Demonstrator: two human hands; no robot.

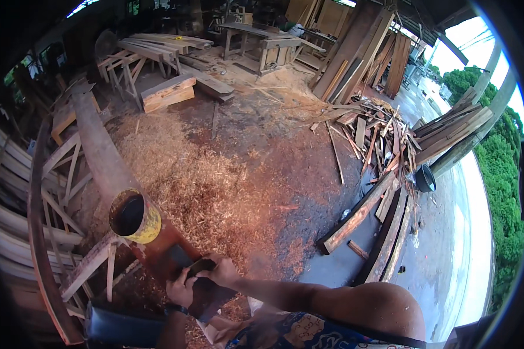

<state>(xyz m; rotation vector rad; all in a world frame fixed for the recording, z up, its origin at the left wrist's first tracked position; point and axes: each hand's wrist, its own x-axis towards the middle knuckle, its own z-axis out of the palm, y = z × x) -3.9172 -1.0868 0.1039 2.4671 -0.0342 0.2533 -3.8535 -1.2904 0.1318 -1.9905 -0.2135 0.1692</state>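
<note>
Low in the view, my left hand point(182, 289) and my right hand point(222, 271) are close together, both closed on a small flat dark piece point(202, 266). Its exact kind is hard to make out. Just beyond my fingers, a dark grey rectangular block point(177, 260) lies on a long reddish-brown plank point(102, 148). On the same plank stands a yellow bucket point(144, 228) with dark liquid inside, ahead and left of my hands. My fingers partly hide the flat piece and the near end of the block.
Wood shavings point(198, 186) cover the floor ahead. Stacked boards and a trestle point(90, 262) stand at left. Scrap wood point(378, 136) and thick beams point(361, 212) lie at right, near a black bucket point(425, 178). Workbenches point(262, 43) stand at the back.
</note>
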